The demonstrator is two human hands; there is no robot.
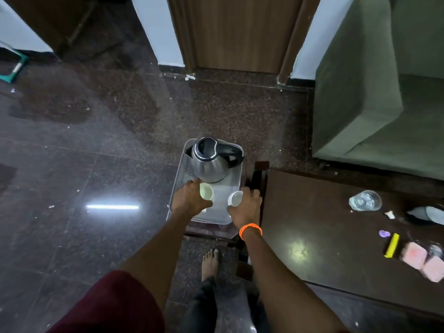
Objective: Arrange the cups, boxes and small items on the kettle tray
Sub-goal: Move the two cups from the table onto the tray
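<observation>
While the rounded steel kettle [211,162] stands on its clear plastic tray [179,174], the left hand [189,200] grips a pale-green cup [206,191] and the right hand [247,206] a white cup [235,197], beside the dark glossy wooden surface [324,236].

A cup in each hand [189,198] [247,205] over the kettle tray [182,169].

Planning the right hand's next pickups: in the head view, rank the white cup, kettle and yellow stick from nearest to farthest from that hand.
From the right hand:
1. White cup, in its fingers.
2. Kettle, ahead on the tray.
3. Yellow stick, far right on the table.
</observation>
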